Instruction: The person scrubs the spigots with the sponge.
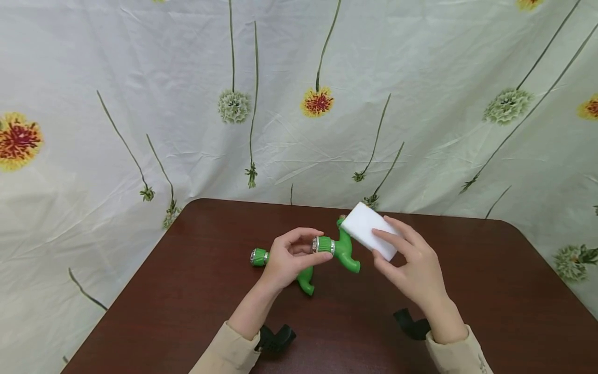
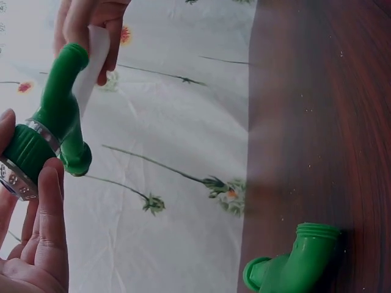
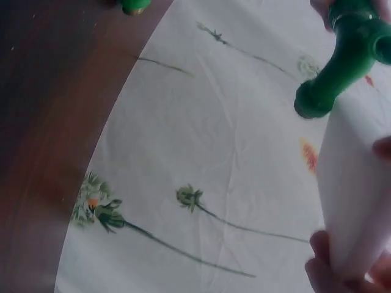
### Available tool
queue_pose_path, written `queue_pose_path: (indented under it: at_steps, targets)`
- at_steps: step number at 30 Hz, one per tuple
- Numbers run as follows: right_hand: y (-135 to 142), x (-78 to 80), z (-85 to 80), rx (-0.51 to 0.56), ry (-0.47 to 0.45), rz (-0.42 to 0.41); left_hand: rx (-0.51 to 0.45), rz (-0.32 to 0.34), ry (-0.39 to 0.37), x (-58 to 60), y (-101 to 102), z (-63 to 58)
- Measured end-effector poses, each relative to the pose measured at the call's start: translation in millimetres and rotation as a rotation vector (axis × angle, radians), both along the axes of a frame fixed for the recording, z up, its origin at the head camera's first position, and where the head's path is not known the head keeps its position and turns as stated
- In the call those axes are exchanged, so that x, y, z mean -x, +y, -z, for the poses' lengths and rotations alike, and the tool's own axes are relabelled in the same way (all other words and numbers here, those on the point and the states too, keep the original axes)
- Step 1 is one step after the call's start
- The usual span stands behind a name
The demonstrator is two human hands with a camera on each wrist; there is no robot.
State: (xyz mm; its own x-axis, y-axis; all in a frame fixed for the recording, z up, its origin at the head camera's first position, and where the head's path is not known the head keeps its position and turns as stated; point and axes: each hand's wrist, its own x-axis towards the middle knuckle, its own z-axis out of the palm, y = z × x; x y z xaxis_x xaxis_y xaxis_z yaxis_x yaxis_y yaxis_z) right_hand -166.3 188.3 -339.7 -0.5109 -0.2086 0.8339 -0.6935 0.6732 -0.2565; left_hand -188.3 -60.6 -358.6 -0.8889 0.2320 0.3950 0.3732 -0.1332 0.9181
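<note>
The left hand (image 1: 290,261) is bent into a pinch: its thumb and fingers have hold of the ribbed knob (image 1: 323,245) of a green tap (image 1: 345,248), which is lifted above the table. The right hand (image 1: 416,259) is curved more widely and grips a white block (image 1: 366,226) between the thumb and the fingers. In the head view, the held tap points its knob to nine o'clock; the long axis of its body goes from twelve o'clock down to the spout (image 1: 350,263), whose mouth looks to about five o'clock. The block lies at two o'clock from this tap, with its long axis from ten to four o'clock; whether the two touch, one cannot tell. Partly hidden behind the left hand, a second green tap (image 1: 306,281) is on the table, with its knob also to nine o'clock. One black bent piece (image 1: 279,342) is just beside the left sleeve (image 1: 233,345), another (image 1: 410,323) beside the right wrist. The table (image 1: 355,311) is dark reddish brown, slightly shiny, and its far corners are rounded. Beyond it, from nine through twelve to three o'clock, hangs a wrinkled white cloth (image 1: 280,140) printed with long-stemmed flowers.
</note>
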Motion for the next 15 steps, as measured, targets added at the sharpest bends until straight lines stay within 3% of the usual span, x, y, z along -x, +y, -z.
queue_pose_path:
  at_steps: [2,4,7,12,15]
  targets:
    - [3.8,0.1,-0.9,0.050,-0.012,0.061,0.000,-0.008,-0.021,-0.2,0.0,-0.2]
    - [5.9,-0.5,-2.1,0.096,-0.026,0.069,0.004,-0.016,-0.031,-0.2,0.1,-0.5]
    - [5.0,-2.5,-4.4,0.103,-0.037,0.003,0.013,-0.026,-0.030,0.1,0.2,-0.6]
    - [-3.1,-4.3,-4.3,0.027,-0.033,-0.159,0.021,-0.025,-0.007,0.4,0.3,0.1]
    - [-4.7,-2.8,-2.8,0.000,-0.029,-0.206,0.007,-0.026,0.014,0.7,0.1,0.5]
